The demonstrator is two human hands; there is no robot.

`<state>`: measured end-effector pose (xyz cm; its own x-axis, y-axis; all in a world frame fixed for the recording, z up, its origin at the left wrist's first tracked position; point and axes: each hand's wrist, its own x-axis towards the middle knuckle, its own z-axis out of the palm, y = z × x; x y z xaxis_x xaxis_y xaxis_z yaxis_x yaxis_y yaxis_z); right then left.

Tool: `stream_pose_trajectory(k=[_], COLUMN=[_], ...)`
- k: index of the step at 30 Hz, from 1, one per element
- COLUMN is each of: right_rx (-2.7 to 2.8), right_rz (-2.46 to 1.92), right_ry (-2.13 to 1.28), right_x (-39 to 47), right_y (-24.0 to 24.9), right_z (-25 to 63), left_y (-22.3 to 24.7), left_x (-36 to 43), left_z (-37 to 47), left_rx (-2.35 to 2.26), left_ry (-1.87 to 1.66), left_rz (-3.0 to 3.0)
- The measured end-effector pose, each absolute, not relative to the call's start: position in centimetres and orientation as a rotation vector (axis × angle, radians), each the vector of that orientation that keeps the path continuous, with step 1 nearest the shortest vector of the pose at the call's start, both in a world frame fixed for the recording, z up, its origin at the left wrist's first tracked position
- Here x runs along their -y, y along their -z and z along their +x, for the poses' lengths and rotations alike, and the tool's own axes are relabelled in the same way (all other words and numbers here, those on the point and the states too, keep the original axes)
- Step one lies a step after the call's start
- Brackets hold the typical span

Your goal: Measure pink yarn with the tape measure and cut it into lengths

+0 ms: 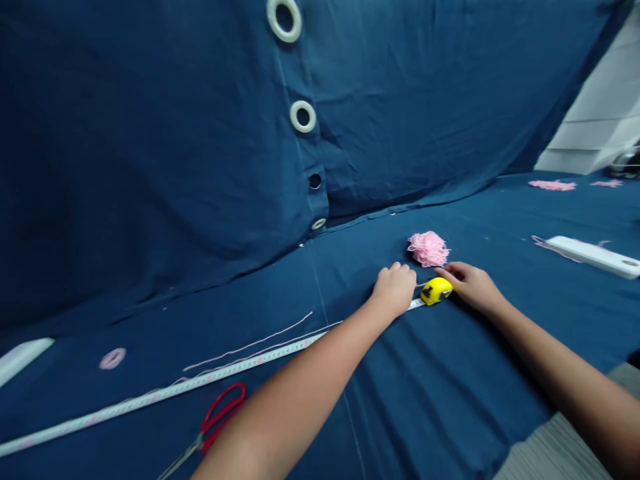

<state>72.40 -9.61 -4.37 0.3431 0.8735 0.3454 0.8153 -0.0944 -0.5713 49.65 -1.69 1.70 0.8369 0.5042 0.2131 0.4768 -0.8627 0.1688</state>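
Note:
A yellow tape measure [437,291] lies on the blue cloth, its long white blade [210,378] drawn out to the left edge. Alongside the blade runs a strand of pink yarn [280,345]. My left hand [395,289] is closed over the yarn beside the blade, knuckles up. Just right of the tape case, my right hand [470,285] has thumb and fingers drawn together where the yarn runs behind the case; the exact grip is partly hidden. Beyond both hands sits a fluffy pink yarn ball [429,249]. A shorter cut strand [250,343] lies above the blade.
Red-handled scissors [220,420] lie near my left forearm. A small pink yarn ring [113,359] and a white object [23,357] are at left. At right lie a white strip with a hole [595,255] and a pink yarn bundle [553,185]. Blue curtain [175,133] hangs behind.

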Motion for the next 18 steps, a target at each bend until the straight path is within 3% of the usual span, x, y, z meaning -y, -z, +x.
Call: stream_pose_trajectory(k=[5,7,12,15,18], right_rx=[1.213,1.418,2.240,2.433,2.556], right_rz=[-1.699,-1.544,-1.024,-0.905,-0.966], right_ry=[0.376,0.289,-0.359,-0.447,-0.296], right_x=[12.1,13.5,15.8,15.4,14.1], right_y=[1.0,-1.0,-4.3,-3.6,-2.2], right_z=[67.5,62.2,43.8,34.3,29.0], left_y=[-7.5,-9.9,-12.6,-12.2,-11.0], left_x=[-2.5,-3.5,-1.3,2.1,5.4], left_z=[41.1,35.4,21.1,14.6,9.7], left_rx=[-0.954,-0.933,-0.938,-1.038,-1.156], left_ry=[-0.549,-0.622,-0.840,-0.877,-0.866], left_rz=[2.736,2.680,2.201,2.056,1.937])
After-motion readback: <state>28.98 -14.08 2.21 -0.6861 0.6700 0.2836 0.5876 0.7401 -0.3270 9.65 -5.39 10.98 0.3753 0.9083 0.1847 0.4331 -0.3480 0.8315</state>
